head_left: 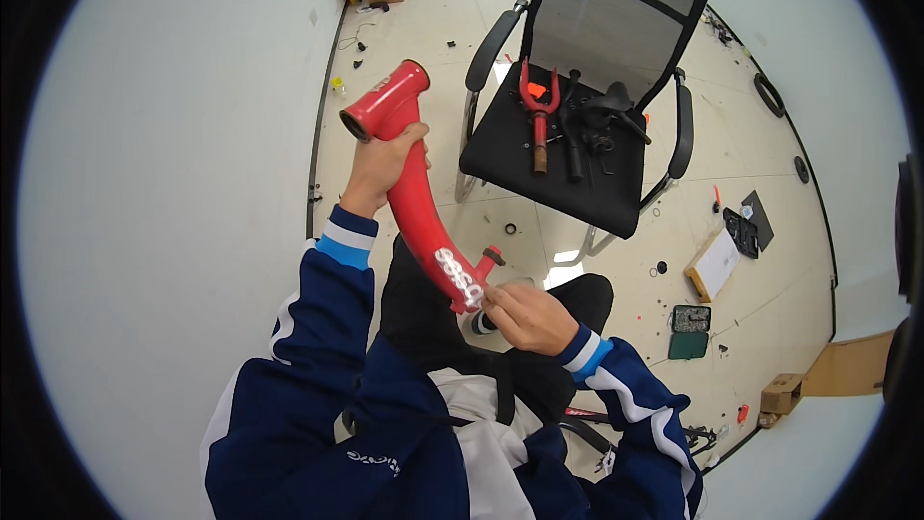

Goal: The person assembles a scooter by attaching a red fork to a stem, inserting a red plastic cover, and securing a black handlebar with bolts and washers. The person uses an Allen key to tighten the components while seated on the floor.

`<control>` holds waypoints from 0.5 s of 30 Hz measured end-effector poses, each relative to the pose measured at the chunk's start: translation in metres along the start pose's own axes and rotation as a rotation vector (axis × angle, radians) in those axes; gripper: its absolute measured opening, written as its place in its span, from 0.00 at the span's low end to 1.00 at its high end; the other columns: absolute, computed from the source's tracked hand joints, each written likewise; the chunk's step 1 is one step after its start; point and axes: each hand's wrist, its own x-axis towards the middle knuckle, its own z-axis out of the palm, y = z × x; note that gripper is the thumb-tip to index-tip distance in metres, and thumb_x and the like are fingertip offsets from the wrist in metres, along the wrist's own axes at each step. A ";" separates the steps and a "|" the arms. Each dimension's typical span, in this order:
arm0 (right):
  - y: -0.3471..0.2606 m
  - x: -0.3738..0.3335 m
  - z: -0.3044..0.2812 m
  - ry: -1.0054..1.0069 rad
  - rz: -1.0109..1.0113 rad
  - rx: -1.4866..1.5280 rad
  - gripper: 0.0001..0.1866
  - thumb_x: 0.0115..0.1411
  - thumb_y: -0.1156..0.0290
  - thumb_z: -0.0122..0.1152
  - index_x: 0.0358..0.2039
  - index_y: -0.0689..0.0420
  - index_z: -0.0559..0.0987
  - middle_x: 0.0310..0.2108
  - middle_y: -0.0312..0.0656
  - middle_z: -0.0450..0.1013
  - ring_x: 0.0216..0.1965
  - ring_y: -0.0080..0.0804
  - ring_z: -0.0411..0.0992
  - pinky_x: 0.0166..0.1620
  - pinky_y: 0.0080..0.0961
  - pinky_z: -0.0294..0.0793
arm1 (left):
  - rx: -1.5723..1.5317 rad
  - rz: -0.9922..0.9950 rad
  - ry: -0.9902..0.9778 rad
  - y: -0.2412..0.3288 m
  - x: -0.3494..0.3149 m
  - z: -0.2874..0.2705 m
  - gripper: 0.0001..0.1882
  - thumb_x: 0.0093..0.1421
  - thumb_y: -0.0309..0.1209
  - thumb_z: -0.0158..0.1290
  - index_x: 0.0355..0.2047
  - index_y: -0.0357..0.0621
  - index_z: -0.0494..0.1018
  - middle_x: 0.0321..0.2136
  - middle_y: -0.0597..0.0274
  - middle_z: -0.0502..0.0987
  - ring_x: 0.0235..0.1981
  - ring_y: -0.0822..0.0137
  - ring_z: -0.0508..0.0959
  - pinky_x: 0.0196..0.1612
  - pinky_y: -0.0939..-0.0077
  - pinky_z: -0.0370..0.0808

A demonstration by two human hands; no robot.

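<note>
A red bike frame with a thick curved tube slants across in front of me, above my lap. My left hand is wrapped round the tube just below its wide, open-ended head tube. White lettering runs along the lower part, and a short red stub with a dark clamp sticks out there. At that lower end, my right hand is closed, its thumb and fingertips pinched together against the frame's edge. Whatever is between those fingertips is hidden.
Ahead stands a black office chair with a red fork, a black saddle and other black parts on its seat. On the floor at right lie a black tool case, a white-topped box and a green parts case. A wall rises close on the left.
</note>
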 end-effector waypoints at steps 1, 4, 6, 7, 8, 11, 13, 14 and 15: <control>-0.002 -0.005 -0.001 -0.018 0.005 0.014 0.12 0.51 0.79 0.61 0.37 0.67 0.74 0.39 0.51 0.72 0.38 0.44 0.75 0.41 0.34 0.78 | 0.010 0.003 0.027 0.004 0.000 -0.003 0.08 0.57 0.28 0.58 0.33 0.37 0.72 0.21 0.59 0.76 0.18 0.65 0.78 0.23 0.71 0.77; -0.004 -0.023 0.004 0.008 0.054 0.045 0.13 0.50 0.79 0.61 0.38 0.67 0.75 0.39 0.51 0.72 0.38 0.45 0.75 0.41 0.34 0.78 | -0.012 0.025 0.056 0.009 0.004 -0.018 0.08 0.58 0.29 0.58 0.32 0.37 0.72 0.21 0.58 0.76 0.18 0.65 0.78 0.23 0.70 0.77; -0.005 -0.032 0.005 0.042 0.086 0.075 0.14 0.48 0.81 0.60 0.38 0.67 0.74 0.39 0.51 0.72 0.38 0.46 0.75 0.41 0.35 0.78 | -0.047 0.015 0.055 0.011 0.000 -0.024 0.09 0.58 0.31 0.57 0.33 0.37 0.72 0.22 0.59 0.76 0.20 0.65 0.78 0.25 0.71 0.77; -0.006 -0.033 0.002 0.038 0.094 0.085 0.14 0.47 0.81 0.60 0.38 0.67 0.74 0.39 0.51 0.72 0.38 0.47 0.75 0.41 0.35 0.78 | -0.067 0.018 0.031 0.013 0.001 -0.024 0.09 0.58 0.32 0.57 0.32 0.38 0.73 0.22 0.59 0.76 0.20 0.65 0.78 0.25 0.71 0.77; -0.007 -0.036 -0.002 0.033 0.103 0.096 0.15 0.47 0.82 0.60 0.37 0.67 0.74 0.39 0.51 0.72 0.38 0.47 0.75 0.41 0.35 0.78 | -0.068 0.016 0.048 0.012 0.003 -0.027 0.09 0.58 0.32 0.57 0.32 0.38 0.73 0.22 0.59 0.76 0.20 0.65 0.78 0.25 0.71 0.76; -0.008 -0.063 -0.013 0.122 0.189 0.056 0.11 0.48 0.78 0.60 0.34 0.64 0.73 0.38 0.50 0.73 0.36 0.46 0.75 0.41 0.35 0.78 | -0.017 0.060 0.112 0.010 0.013 -0.049 0.08 0.58 0.32 0.57 0.31 0.39 0.73 0.22 0.60 0.76 0.21 0.66 0.78 0.26 0.72 0.76; 0.000 -0.085 -0.022 0.153 0.394 0.031 0.14 0.44 0.81 0.61 0.34 0.63 0.73 0.37 0.50 0.73 0.35 0.47 0.75 0.39 0.35 0.77 | -0.034 0.095 0.099 0.008 0.013 -0.050 0.08 0.59 0.31 0.57 0.31 0.39 0.73 0.22 0.60 0.76 0.22 0.66 0.78 0.28 0.73 0.76; 0.006 -0.094 -0.026 0.159 0.508 0.013 0.16 0.43 0.83 0.61 0.35 0.62 0.72 0.37 0.50 0.73 0.35 0.48 0.74 0.38 0.35 0.76 | -0.041 0.112 0.096 0.008 0.013 -0.050 0.08 0.59 0.31 0.56 0.31 0.39 0.73 0.23 0.60 0.76 0.23 0.66 0.78 0.28 0.74 0.76; 0.012 -0.104 -0.028 0.192 0.619 0.035 0.18 0.41 0.87 0.59 0.35 0.62 0.71 0.35 0.49 0.72 0.34 0.49 0.73 0.36 0.36 0.74 | -0.085 0.139 0.093 0.011 0.012 -0.044 0.08 0.56 0.29 0.59 0.30 0.40 0.72 0.20 0.61 0.74 0.21 0.67 0.77 0.27 0.72 0.76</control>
